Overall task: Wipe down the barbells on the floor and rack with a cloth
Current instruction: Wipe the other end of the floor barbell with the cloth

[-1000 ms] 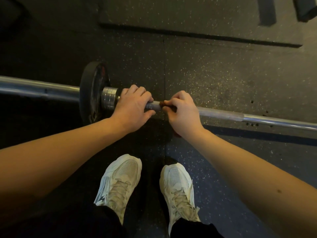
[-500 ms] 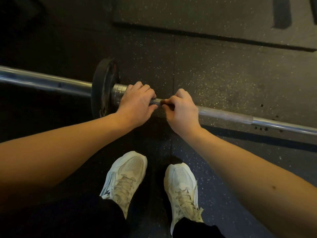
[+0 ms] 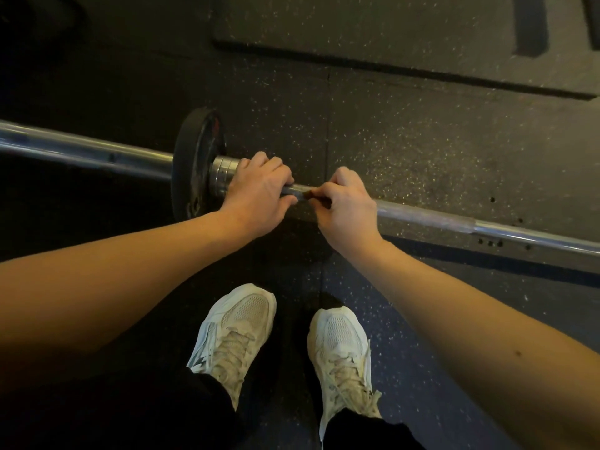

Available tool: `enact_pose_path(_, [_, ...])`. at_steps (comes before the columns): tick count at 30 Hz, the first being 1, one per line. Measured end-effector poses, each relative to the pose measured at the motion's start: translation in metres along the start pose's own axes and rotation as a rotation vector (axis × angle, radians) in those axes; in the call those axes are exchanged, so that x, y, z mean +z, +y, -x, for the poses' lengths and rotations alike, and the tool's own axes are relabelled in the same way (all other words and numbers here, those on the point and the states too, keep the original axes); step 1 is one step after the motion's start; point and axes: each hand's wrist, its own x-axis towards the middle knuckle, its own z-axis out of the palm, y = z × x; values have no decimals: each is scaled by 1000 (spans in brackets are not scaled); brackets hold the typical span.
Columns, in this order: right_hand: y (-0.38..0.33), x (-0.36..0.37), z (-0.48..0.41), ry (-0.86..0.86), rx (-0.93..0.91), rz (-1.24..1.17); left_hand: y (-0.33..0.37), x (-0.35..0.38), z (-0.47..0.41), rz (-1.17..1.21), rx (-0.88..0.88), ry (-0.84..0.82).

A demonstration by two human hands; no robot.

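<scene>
A steel barbell [image 3: 431, 217] lies across the black rubber floor, with a dark weight plate [image 3: 194, 164] on its left sleeve. My left hand [image 3: 259, 193] grips the shaft right beside the collar [image 3: 222, 175]. Just to its right, my right hand [image 3: 345, 206] curls round the shaft. A small dark reddish bit of cloth [image 3: 312, 193] shows at its thumb; the rest of the cloth is hidden under the hand. A short stretch of bare shaft shows between the two hands.
My two white sneakers [image 3: 240, 329] stand just in front of the bar. A raised dark mat [image 3: 389, 30] with a thick edge lies beyond the bar. The long chrome sleeve [image 3: 81, 151] runs off to the left.
Both hands keep their hold at the same place on the bar. Only the view has shifted slightly, so the plate sits a little further right in the frame.
</scene>
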Motion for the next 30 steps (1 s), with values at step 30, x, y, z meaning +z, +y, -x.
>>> enact_pose_path(30, [-14,-14,72,-152,546,-818,18,9,60,656,-273,-271])
